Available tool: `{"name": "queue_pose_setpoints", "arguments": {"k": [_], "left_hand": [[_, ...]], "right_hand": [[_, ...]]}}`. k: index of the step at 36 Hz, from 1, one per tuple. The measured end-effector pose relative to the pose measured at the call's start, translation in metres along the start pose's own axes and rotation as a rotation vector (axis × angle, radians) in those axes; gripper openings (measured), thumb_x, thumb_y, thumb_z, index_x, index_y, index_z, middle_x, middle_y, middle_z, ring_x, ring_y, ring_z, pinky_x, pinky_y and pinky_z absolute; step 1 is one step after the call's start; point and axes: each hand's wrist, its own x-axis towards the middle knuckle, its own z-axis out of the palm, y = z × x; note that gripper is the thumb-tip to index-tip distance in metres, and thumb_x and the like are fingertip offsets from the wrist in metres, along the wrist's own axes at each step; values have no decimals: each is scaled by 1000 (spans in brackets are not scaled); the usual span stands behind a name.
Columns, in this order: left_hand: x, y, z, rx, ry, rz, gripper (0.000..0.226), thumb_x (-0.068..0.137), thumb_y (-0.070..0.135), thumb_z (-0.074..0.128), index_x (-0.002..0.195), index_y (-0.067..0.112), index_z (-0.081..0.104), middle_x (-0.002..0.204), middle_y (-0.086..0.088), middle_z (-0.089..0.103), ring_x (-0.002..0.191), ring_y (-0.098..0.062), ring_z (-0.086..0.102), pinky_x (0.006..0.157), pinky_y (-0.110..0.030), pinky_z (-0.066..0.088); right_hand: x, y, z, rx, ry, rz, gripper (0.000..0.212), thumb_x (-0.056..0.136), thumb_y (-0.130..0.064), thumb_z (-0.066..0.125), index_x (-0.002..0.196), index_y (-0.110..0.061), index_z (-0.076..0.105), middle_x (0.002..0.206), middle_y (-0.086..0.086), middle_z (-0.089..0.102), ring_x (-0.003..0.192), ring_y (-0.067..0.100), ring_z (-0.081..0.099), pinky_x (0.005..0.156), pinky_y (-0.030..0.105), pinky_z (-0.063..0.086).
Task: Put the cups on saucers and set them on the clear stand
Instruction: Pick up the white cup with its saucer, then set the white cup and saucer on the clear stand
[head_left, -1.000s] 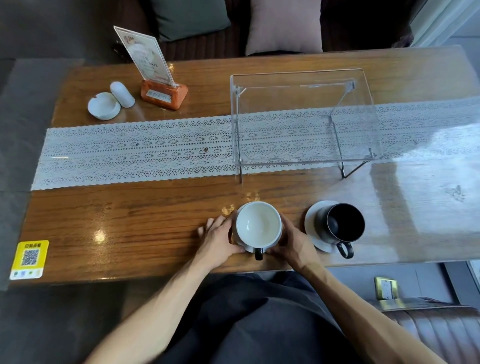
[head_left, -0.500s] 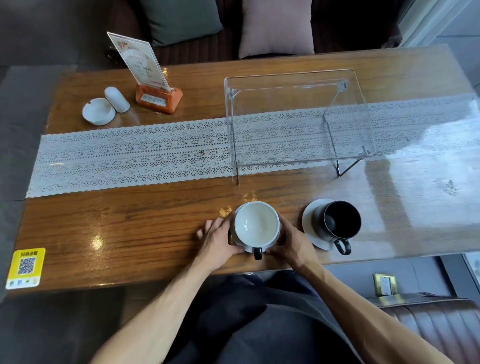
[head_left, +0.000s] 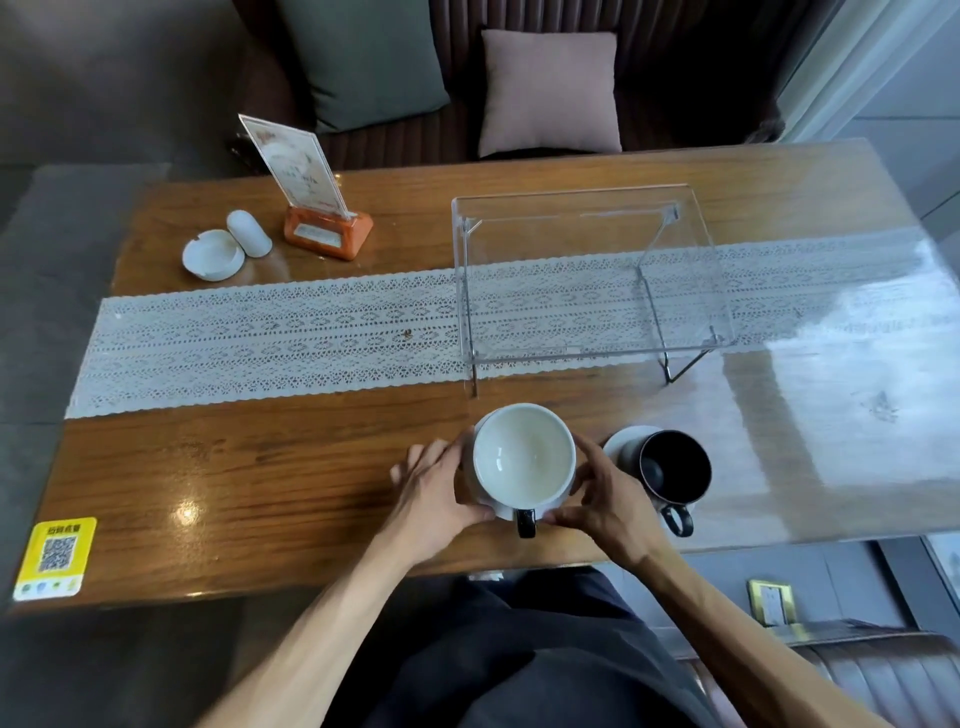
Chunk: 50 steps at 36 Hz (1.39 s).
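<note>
A white cup (head_left: 523, 457) with a black handle sits on a white saucer (head_left: 503, 512) near the table's front edge. My left hand (head_left: 435, 486) grips the saucer's left side and my right hand (head_left: 605, 499) grips its right side; most of the saucer is hidden under the cup and my fingers. To the right, a black cup (head_left: 674, 467) stands on a second white saucer (head_left: 621, 444), untouched. The clear stand (head_left: 587, 208) rises beyond both cups on the lace runner, with nothing on top.
A lace runner (head_left: 260, 338) crosses the wooden table (head_left: 234, 467). At the back left stand a white ashtray (head_left: 213, 254), a white shaker (head_left: 249, 240) and an orange menu holder (head_left: 327, 234). A yellow QR sticker (head_left: 54, 556) marks the front left corner.
Both hands stay on the white cup's saucer; the cup with its saucer appears slightly raised and nearer the camera. The view has tilted upward, showing more of the cushions behind.
</note>
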Motion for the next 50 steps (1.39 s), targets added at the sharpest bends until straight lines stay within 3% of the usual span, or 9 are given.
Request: {"name": "queue_pose_setpoints", "arguments": {"k": [10,15,22,26,30,33,38,46,50], "left_hand": [[-3,45,-36,-44,62,40,97,63,53,78,146,34,31,112,18,43,106,-6,31,84,-29,25],[6,67,-52,-108,70,45,78,61,48,81,128,35,42,106,19,44,104,-6,34,81,-21,32],[34,95,-72,-177,109,31,92,60,40,87,138,31,40,107,26,42,105,-4,47,82,-19,35],[54,108,-83,-183,122,35,92,60,39,88,138,30,41,111,21,43,104,-3,46,88,-24,38],[77,119,-94,-142,157,43,91,61,42,87,138,29,41,110,16,45,104,-8,48,78,-21,37],[94,123,-102,-81,149,21,86,61,48,84,134,25,45,112,9,48,108,-15,49,86,-34,44],[120,122,-108,91,140,-8,78,63,57,79,125,19,50,115,5,48,113,-16,33,88,-37,29],[149,109,-112,202,133,-49,70,58,65,72,111,23,54,103,8,48,102,-15,30,81,-38,23],[159,102,-112,225,134,-60,67,58,64,72,108,24,56,102,8,49,103,-15,29,83,-39,21]], "right_hand": [[-3,-28,-55,-16,9,-83,98,53,-26,92,137,-39,44,74,-3,63,65,0,61,59,9,41],[8,-46,-87,-76,-9,-125,99,55,-30,91,139,-44,42,79,-8,64,73,-5,59,62,10,41],[39,-63,-123,-129,1,-196,100,52,-35,92,138,-44,42,78,-12,65,71,-7,58,65,20,41],[61,-72,-139,-141,9,-216,100,51,-37,92,137,-45,41,79,-10,65,68,-3,59,67,26,45],[85,-79,-151,-170,35,-228,99,51,-37,92,137,-44,43,76,-13,64,66,-4,58,65,23,45],[103,-82,-156,-179,34,-227,99,51,-36,92,137,-42,43,75,-13,63,64,-5,59,63,24,44],[130,-85,-157,-193,17,-215,101,54,-36,92,140,-36,41,76,-14,64,65,-6,58,60,19,41],[165,-87,-148,-200,-38,-215,100,56,-33,92,142,-31,42,77,-13,64,77,15,64,74,36,51],[178,-87,-140,-178,-64,-203,100,58,-31,91,144,-29,40,75,-14,63,71,8,61,61,26,44]]}}
